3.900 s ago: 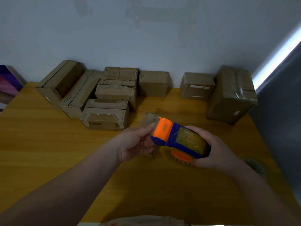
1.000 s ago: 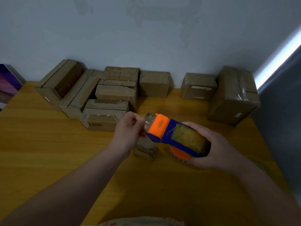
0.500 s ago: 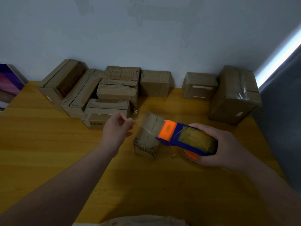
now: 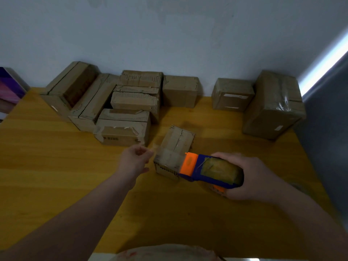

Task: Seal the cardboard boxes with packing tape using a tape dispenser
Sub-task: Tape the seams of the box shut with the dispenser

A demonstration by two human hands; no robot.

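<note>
Right hand (image 4: pixel 250 178) wrapped around the tape dispenser (image 4: pixel 211 172), grip closed on its blue body, orange nose pointing left and resting against the near end of the small box (image 4: pixel 176 146). Clear tape (image 4: pixel 167 158) stretched from the orange nose across the box's near top, toward the left hand (image 4: pixel 134 161). Left hand just left of the box, fingers curled in, thumb and forefinger pinched together; blurred, so cannot tell for sure whether the tape end sits between them. Small box lying alone mid-table (image 4: pixel 56 166), tilted, its top seam running away from the camera, corrugated edge showing at the near end. Yellow wooden table under everything. Behind, along the wall (image 4: pixel 169 34), a cluster of boxes (image 4: pixel 122 110) at left, some stacked and leaning on each other, several with torn tape patches. One plain box (image 4: pixel 180 91) standing just right of the cluster. Further right a box with white labels (image 4: pixel 232 95), and beside it a tall box (image 4: pixel 275 104) with shiny film on its face, near the table's right edge. Purple object (image 4: pixel 9 85) at far left, cut off by the frame.
</note>
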